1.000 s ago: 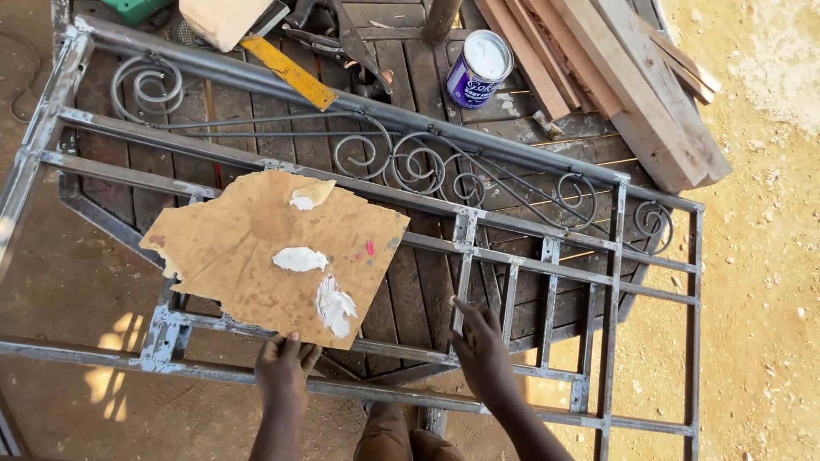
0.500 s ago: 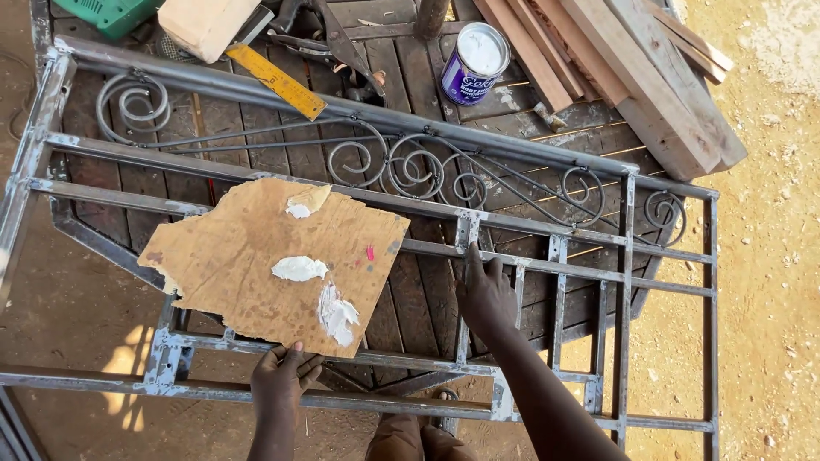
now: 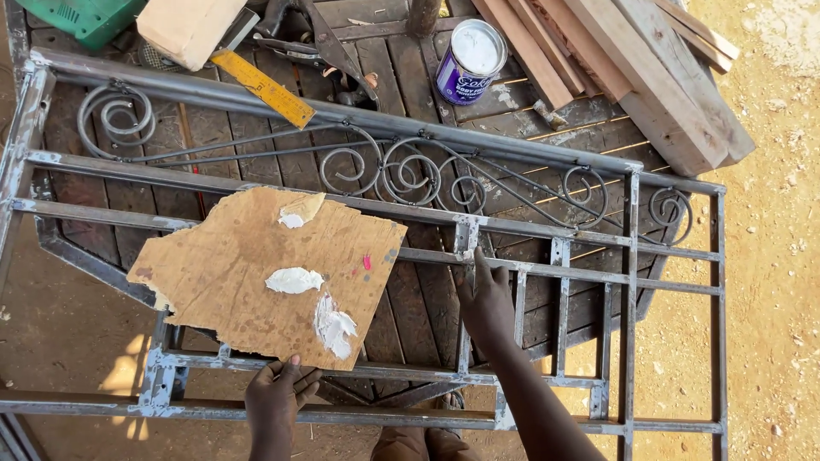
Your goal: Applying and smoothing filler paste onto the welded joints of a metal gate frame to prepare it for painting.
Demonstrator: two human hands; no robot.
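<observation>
Hands at a metal gate frame

Cardboard sheet [image 3: 265,273] dabbed with white filler lies left of centre on the grey scrolled metal frame [image 3: 512,154]. At the bottom edge, the left hand [image 3: 278,394] pinches the sheet's lower rim. Just right of centre, the right hand [image 3: 487,303] holds nothing, its fingertips pressed on an upright bar. A tin [image 3: 471,61] stands at upper centre beside stacked timber [image 3: 649,77].

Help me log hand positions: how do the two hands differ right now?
The left hand grips the near edge of the board, fingers curled; the right hand lies flat on an upright bar of the metal grille, fingers stretched forward. The left sits nearer the camera. Both are bare.
</observation>
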